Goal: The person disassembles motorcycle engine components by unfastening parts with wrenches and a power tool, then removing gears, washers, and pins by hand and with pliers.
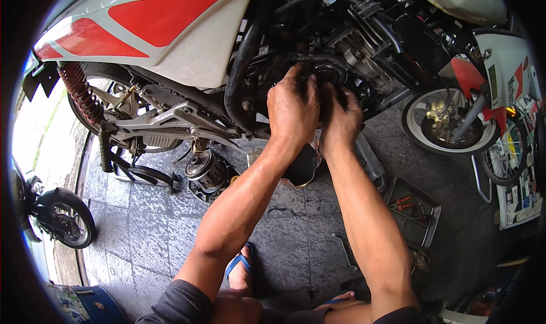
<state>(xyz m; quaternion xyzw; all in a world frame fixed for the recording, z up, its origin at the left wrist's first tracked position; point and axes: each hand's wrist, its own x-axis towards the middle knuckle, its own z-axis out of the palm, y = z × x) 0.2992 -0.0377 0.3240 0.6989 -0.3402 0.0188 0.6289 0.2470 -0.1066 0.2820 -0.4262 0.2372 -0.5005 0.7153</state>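
A white and red motorcycle (199, 56) stands before me with its engine (358, 54) exposed. Both hands reach into the open, dark side of that engine, close together and blackened at the fingertips. My left hand (293, 110) has its fingers bent around the near part of the opening. Beside it my right hand (339, 119) is curled inward, thumb toward the left hand. Whatever the fingers grip is hidden by the hands and deep shadow. A dark round part (335, 73) shows just beyond the fingertips. Under my wrists sits a dark container (301, 167) with a pale, ragged rim.
On the tiled floor (273, 238) lies a round metal engine part (206, 170), left of my left forearm. Right of my right forearm, a metal tray (435, 213) holds red-handled pliers (405, 203). Other motorcycle wheels stand at the right (449, 125) and left (65, 219).
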